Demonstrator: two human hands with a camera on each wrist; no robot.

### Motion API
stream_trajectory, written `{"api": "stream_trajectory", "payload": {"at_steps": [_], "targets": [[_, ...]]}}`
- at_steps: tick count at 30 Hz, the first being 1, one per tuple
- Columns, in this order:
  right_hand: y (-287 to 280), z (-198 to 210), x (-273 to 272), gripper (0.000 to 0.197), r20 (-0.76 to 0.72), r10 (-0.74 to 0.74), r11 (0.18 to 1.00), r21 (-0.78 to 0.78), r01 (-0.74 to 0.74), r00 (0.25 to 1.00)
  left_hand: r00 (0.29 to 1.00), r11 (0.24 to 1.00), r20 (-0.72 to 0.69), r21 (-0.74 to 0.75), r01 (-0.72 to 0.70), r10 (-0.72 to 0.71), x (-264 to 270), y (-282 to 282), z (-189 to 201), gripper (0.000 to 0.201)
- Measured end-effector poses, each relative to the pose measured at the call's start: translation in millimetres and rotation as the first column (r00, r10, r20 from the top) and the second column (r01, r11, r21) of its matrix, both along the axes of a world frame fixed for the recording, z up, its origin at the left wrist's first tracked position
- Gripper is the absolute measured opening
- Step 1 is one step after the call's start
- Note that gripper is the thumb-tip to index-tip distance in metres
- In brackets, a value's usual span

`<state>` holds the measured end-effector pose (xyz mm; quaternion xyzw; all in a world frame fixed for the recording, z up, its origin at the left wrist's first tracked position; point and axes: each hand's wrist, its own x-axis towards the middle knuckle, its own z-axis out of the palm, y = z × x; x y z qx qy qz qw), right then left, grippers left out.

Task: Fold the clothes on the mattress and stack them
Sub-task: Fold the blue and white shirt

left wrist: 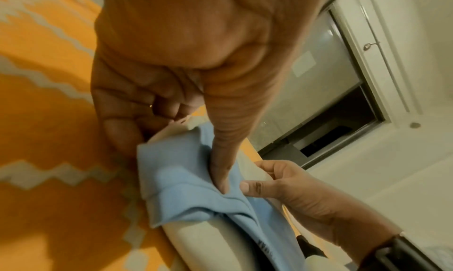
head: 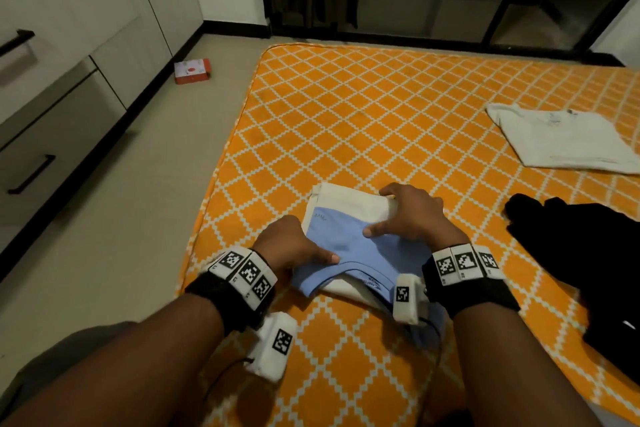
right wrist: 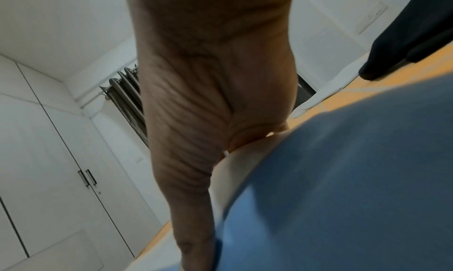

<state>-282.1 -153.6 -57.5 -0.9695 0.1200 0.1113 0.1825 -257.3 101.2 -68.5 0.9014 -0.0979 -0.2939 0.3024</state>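
Observation:
A light-blue and cream shirt (head: 349, 236) lies partly folded near the front left of the orange diamond-patterned mattress (head: 381, 107). My left hand (head: 311, 253) pinches its left edge: the thumb presses on the blue cloth (left wrist: 186, 184) and the fingers (left wrist: 117, 131) curl under the edge. My right hand (head: 381, 215) holds the far right part, with the thumb on the blue panel and the fingers curled over the cream edge. In the right wrist view the blue fabric (right wrist: 343, 178) fills the lower right and hides the fingertips.
A folded white shirt (head: 561, 142) lies at the right back of the mattress. A loose black garment (head: 588, 253) sprawls at the right, close to my right wrist. Drawers (head: 52, 97) line the left wall. A small red box (head: 192, 71) sits on the floor.

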Motion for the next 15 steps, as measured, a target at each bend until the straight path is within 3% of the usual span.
{"api": "stream_trajectory", "payload": {"at_steps": [3, 7, 9, 12, 15], "targets": [[1, 13, 12, 0.074, 0.047, 0.033, 0.999, 0.024, -0.034, 0.998, 0.992, 0.996, -0.110, -0.046, -0.074, 0.069, 4, -3, -2, 0.059], [3, 24, 11, 0.060, 0.123, 0.060, 0.981, 0.175, -0.081, 0.991, 0.977, 0.985, -0.189, -0.118, -0.124, 0.100, 4, 1, 6, 0.038], [-2, 27, 8, 0.049, 0.080, 0.021, 0.959, 0.281, -0.042, 0.997, 0.968, 0.985, -0.228, -0.112, -0.132, 0.103, 7, 5, 13, 0.051], [-14, 34, 1, 0.047, -0.042, -0.055, 0.900, 0.431, 0.067, 0.998, 0.972, 0.981, -0.202, -0.126, -0.148, 0.120, 23, 15, 22, 0.073], [-16, 43, -20, 0.036, -0.128, -0.132, 0.805, 0.565, 0.181, 0.983, 0.982, 0.967, -0.154, -0.212, -0.140, 0.108, 46, 15, 49, 0.068]]}}
